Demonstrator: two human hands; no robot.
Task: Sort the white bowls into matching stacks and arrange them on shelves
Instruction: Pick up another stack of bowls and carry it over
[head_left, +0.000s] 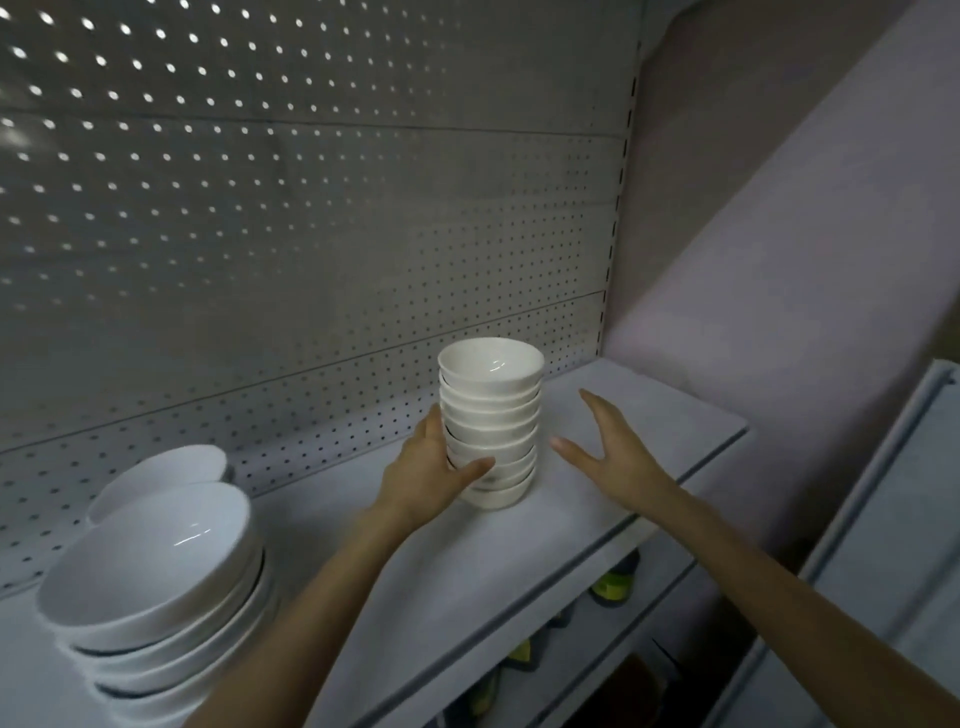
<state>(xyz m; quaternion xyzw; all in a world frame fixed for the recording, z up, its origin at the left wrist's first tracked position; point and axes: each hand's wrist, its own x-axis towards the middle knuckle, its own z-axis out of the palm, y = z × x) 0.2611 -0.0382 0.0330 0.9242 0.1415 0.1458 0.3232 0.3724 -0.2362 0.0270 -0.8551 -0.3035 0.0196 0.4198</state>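
Left hand (426, 467) hides the small bowl stack's (491, 421) lower left side.

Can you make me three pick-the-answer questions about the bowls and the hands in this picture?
1. Where is the tall stack of small bowls?
A. on the floor
B. on the shelf
C. in a sink

2. What colour are the wide bowls?
A. white
B. red
C. green

3. What is the right hand doing?
A. gripping a bowl
B. making a fist
C. open, apart from the stack

Answers: B, the stack stands on the shelf board; A, they are plain white; C, its fingers are spread beside the stack while the left hand touches it.
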